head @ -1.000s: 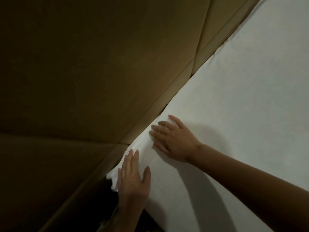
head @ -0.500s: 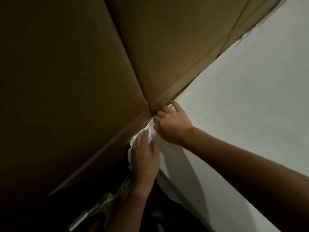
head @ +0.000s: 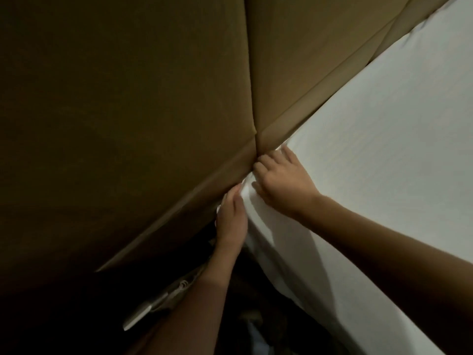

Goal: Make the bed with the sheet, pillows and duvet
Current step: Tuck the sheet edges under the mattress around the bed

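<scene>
While the right hand (head: 282,181) is curling its fingers over the sheet (head: 378,155) at the mattress corner, the left hand (head: 231,216) is lying flat along the side, fingers straight, pressing fabric toward the headboard (head: 153,98). Risk, as I judge it — the corner is looking bunched, so the tuck could pop back out if the right hand is letting go before the fold is seated. Versus a second ago: both hands were lying flat and further down the edge — now they are working at the panel seam.
</scene>
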The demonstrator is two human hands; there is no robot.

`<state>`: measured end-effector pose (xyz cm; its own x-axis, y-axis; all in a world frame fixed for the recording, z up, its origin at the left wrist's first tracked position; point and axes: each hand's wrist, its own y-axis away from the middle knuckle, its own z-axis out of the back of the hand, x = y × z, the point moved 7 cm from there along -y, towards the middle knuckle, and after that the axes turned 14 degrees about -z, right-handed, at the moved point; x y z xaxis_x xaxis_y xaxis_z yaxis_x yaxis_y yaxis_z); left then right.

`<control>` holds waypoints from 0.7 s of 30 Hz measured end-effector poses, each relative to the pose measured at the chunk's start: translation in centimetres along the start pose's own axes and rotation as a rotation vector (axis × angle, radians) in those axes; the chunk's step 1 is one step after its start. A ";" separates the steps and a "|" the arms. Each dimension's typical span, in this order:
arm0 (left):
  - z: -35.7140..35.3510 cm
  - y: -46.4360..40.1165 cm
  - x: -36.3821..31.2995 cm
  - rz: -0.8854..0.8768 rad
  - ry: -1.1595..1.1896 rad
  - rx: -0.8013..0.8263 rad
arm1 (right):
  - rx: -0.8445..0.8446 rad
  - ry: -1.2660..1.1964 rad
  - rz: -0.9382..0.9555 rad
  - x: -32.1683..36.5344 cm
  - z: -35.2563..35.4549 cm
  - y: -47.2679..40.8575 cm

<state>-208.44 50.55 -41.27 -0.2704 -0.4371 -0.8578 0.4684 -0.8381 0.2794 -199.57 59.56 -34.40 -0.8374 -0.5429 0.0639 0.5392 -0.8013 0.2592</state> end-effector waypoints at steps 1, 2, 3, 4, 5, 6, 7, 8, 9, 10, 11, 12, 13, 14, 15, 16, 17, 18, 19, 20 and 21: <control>0.6 1.2 -0.2 -0.047 -0.029 -0.053 | -0.080 -0.025 -0.039 -0.3 0.1 1.8; 1.1 2.5 0.2 -0.072 -0.018 -0.078 | -0.121 -0.048 -0.109 -0.8 -0.1 3.7; 1.3 3.5 1.2 -0.090 0.006 -0.068 | -0.112 -0.065 -0.185 -1.3 -0.6 5.3; 1.1 4.1 2.4 -0.079 0.020 -0.011 | -0.065 -0.057 -0.234 -1.6 -1.5 6.7; 0.8 4.3 3.8 -0.040 0.001 0.072 | -0.018 -0.023 -0.238 -1.6 -2.8 7.9; 0.5 4.2 5.2 -0.001 -0.047 0.150 | -0.005 0.017 -0.216 -1.5 -4.0 8.7; 0.2 3.7 6.3 0.030 -0.065 0.213 | -0.020 0.041 -0.199 -1.5 -4.8 9.1; -0.1 3.1 7.2 0.047 -0.080 0.240 | -0.059 0.050 -0.197 -1.5 -5.2 9.1; -0.3 2.6 7.6 0.054 -0.094 0.253 | -0.099 0.053 -0.205 -1.6 -5.3 9.0; -0.5 2.0 8.1 0.048 -0.107 0.257 | -0.123 0.055 -0.213 -1.6 -5.5 8.8; -0.9 1.2 8.7 0.022 -0.124 0.263 | -0.148 0.060 -0.217 -1.7 -5.7 8.7; -1.3 0.9 9.1 -0.011 -0.155 0.280 | -0.165 0.063 -0.216 -1.8 -5.8 8.7; -1.6 0.9 9.5 -0.050 -0.192 0.297 | -0.174 0.058 -0.218 -1.8 -5.9 8.7; -1.7 1.1 9.8 -0.092 -0.248 0.301 | -0.184 0.052 -0.222 -1.8 -6.0 8.7; -1.8 1.0 10.0 -0.145 -0.281 0.277 | -0.197 0.050 -0.227 -1.9 -6.0 8.7; -1.7 1.0 9.9 -0.201 -0.288 0.230 | -0.213 0.053 -0.228 -1.9 -6.0 8.7; -1.3 1.1 9.5 -0.262 -0.296 0.170 | -0.226 0.057 -0.228 -2.0 -6.0 8.8; -1.0 1.1 9.2 -0.328 -0.339 0.107 | -0.244 0.058 -0.229 -2.0 -6.1 8.9; -0.9 1.1 8.6 -0.404 -0.447 0.074 | -0.269 0.054 -0.230 -2.1 -6.1 8.9; -1.1 1.1 8.2 -0.477 -0.613 0.069 | -0.293 0.045 -0.232 -2.1 -6.2 9.0; -1.5 1.2 7.9 -0.546 -0.777 0.073 | -0.316 0.031 -0.232 -2.1 -6.2 9.1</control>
<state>-208.70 46.56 -48.35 -0.9322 -0.0517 -0.3582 0.0656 -0.9975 -0.0268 -192.35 51.83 -38.18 -0.9398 -0.3415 0.0077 0.3408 -0.9390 -0.0469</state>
